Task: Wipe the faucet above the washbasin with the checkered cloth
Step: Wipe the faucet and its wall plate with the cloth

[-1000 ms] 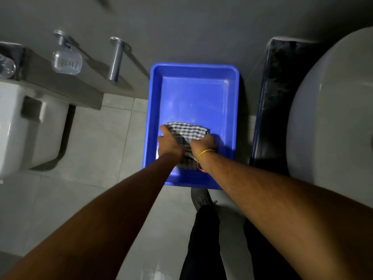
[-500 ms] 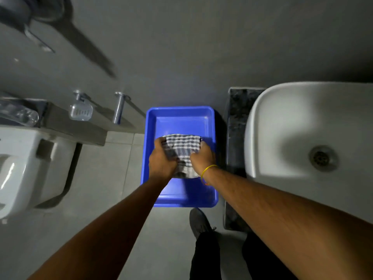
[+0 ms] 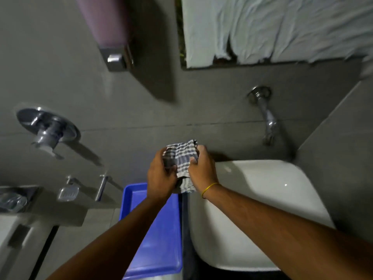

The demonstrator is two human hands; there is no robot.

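The checkered cloth (image 3: 181, 158) is bunched between both hands in mid-air, above the left edge of the white washbasin (image 3: 262, 199). My left hand (image 3: 160, 176) grips its left side and my right hand (image 3: 201, 168), with a yellow band at the wrist, grips its right side. The chrome faucet (image 3: 266, 116) juts from the grey wall above the basin's back rim, up and to the right of the cloth, well apart from it.
A blue plastic tray (image 3: 157, 239) lies on the floor below my left arm. On the left wall are a chrome mixer valve (image 3: 47, 130), a soap dish (image 3: 67, 191) and a bar handle (image 3: 101, 187). A soap dispenser (image 3: 113, 37) and a cloth-covered mirror (image 3: 272, 31) hang above.
Both hands have lifted the cloth out of the blue tray and up to the right, to basin height. The view has tilted up, so the faucet and mirror now show.
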